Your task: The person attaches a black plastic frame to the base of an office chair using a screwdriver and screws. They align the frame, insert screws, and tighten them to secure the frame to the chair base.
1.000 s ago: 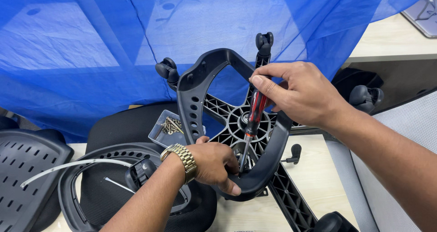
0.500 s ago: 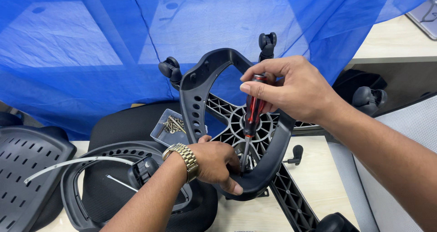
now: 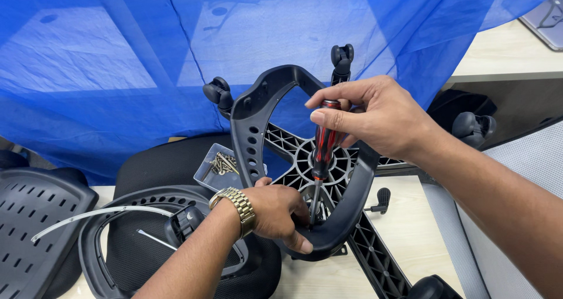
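Note:
My right hand (image 3: 375, 117) grips the top of a red and black screwdriver (image 3: 322, 149) that stands nearly upright, its tip down at the lower curve of a black plastic loop-shaped chair part (image 3: 249, 129). My left hand (image 3: 275, 214), with a gold watch on the wrist, holds the bottom of that loop beside the screwdriver tip. Behind the loop lies a black star-shaped chair base (image 3: 305, 158) with castors.
A small clear tray of screws (image 3: 220, 167) sits behind the left wrist. A mesh chair back frame (image 3: 117, 240) and a perforated black panel (image 3: 29, 217) lie at the left. Blue mesh fabric (image 3: 117, 70) hangs behind. A loose knob (image 3: 381, 199) rests on the light table.
My right hand has shifted its fingers on the screwdriver handle, rising to its top. The left hand and the loop stay in place.

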